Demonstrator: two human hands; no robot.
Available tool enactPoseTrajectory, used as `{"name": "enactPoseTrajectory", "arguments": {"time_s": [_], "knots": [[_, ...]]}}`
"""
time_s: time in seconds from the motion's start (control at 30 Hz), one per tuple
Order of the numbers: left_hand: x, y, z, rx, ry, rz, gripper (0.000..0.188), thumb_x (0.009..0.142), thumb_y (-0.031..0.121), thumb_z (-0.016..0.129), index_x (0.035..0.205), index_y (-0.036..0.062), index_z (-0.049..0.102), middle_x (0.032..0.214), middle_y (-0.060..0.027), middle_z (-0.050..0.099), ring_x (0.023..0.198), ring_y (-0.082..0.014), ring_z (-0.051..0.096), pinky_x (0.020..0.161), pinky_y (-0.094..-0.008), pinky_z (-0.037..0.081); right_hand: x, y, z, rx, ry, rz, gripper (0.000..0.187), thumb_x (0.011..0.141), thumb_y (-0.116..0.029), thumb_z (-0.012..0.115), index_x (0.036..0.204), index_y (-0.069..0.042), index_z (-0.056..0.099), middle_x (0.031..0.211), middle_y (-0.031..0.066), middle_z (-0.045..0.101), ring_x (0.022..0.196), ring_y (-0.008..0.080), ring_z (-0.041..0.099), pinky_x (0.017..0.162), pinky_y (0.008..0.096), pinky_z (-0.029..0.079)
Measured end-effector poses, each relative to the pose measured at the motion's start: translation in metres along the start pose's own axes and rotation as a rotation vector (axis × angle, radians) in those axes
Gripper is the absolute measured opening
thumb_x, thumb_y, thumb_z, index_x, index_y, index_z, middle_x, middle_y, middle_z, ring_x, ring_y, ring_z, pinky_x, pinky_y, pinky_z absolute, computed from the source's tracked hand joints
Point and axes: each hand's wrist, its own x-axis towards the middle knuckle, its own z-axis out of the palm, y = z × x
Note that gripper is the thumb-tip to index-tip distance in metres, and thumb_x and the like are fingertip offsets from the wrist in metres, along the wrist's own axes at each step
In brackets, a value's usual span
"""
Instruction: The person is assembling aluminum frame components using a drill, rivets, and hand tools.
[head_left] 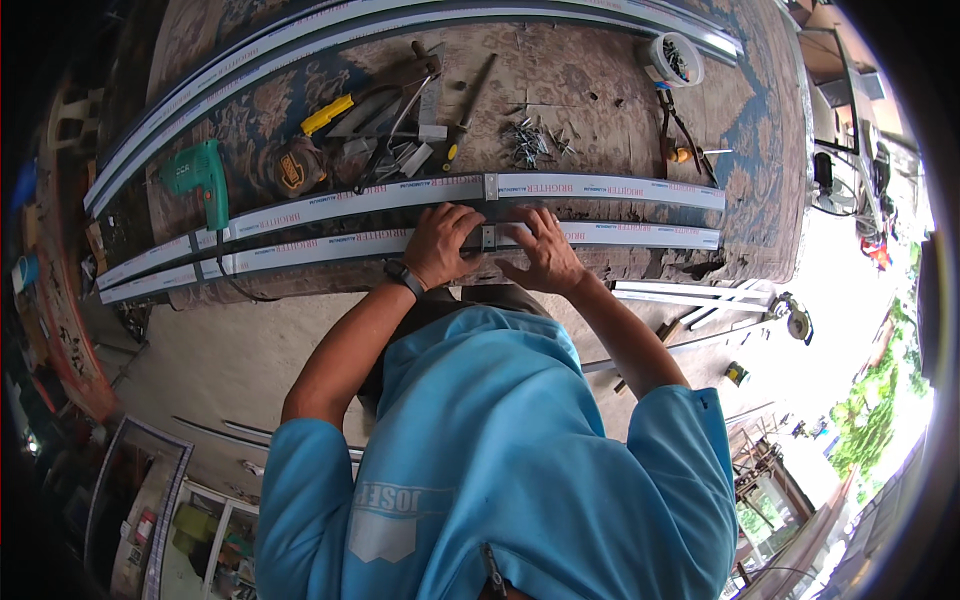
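Observation:
My left hand [445, 245], a dark watch on its wrist, curls over the nearer aluminium bar [340, 243], its fingers bent and closed round the bar's edges. My right hand [547, 252] lies across the same bar with thumb and fingers apart, the index finger resting near a small metal bracket [489, 237]. This bracket sits on the bar between both hands. Parallel and just beyond runs a second aluminium bar [610, 188], which carries a similar bracket [491, 187]. Printed white film covers both bars. My fingertips' undersides are hidden.
Beyond the bars lie a green power drill [197, 178], a tape measure [300, 168], a yellow-handled tool [328, 115], metal offcuts [405, 158], a pile of rivets [530, 140], pliers [675, 125] and a white tub [672, 60]. More long bars [400, 28] cross the table's far side.

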Motion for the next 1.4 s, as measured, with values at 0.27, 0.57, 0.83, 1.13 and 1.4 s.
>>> {"name": "enactPoseTrajectory", "arguments": {"time_s": [0.27,0.57,0.83,1.13,1.4], "knots": [[0.000,0.001,-0.001,-0.029,0.022,0.012,0.062,0.071,0.028,0.086,0.126,0.0119,0.063,0.127,-0.0058,0.063,0.121,-0.0279,0.057,0.102,-0.0461,0.044,0.000,-0.009,0.002,-0.181,-0.085,-0.059,0.052,0.079,-0.034,0.079,0.129,-0.026,0.068,0.141,0.0116,0.051,0.125,0.0354,0.048,0.104,0.0521,0.041],[0.001,0.001,0.000,0.011,0.043,0.010,0.062,0.070,0.032,0.085,0.125,0.0117,0.065,0.125,-0.0045,0.064,0.120,-0.0253,0.056,0.099,-0.0439,0.044,0.005,0.012,0.015,-0.153,-0.006,-0.175,0.045,0.078,-0.027,0.081,0.122,-0.025,0.070,0.139,0.0060,0.055,0.121,0.0323,0.052,0.098,0.0501,0.044],[-0.003,0.001,0.002,0.010,0.064,0.004,0.062,0.071,0.029,0.086,0.126,0.0101,0.063,0.127,-0.0052,0.062,0.119,-0.0264,0.056,0.099,-0.0440,0.044,0.012,0.030,0.023,-0.090,-0.037,-0.262,0.042,0.076,-0.025,0.080,0.116,-0.023,0.071,0.134,0.0078,0.059,0.118,0.0333,0.056,0.096,0.0502,0.047],[-0.029,-0.003,-0.024,-0.138,0.102,-0.026,0.074,0.072,0.019,0.088,0.137,0.0068,0.054,0.135,-0.0133,0.055,0.127,-0.0344,0.052,0.111,-0.0483,0.042,0.009,0.033,0.024,-0.119,-0.047,-0.260,0.037,0.078,-0.028,0.081,0.113,-0.021,0.070,0.135,0.0084,0.059,0.121,0.0341,0.056,0.099,0.0510,0.047],[-0.048,-0.018,-0.048,-0.166,0.216,-0.045,0.069,0.076,0.014,0.085,0.137,0.0067,0.054,0.133,-0.0141,0.059,0.125,-0.0360,0.055,0.108,-0.0486,0.046,0.010,0.033,0.026,-0.120,-0.060,-0.258,0.036,0.078,-0.028,0.082,0.111,-0.021,0.069,0.137,0.0063,0.058,0.122,0.0320,0.055,0.098,0.0498,0.047]]}}
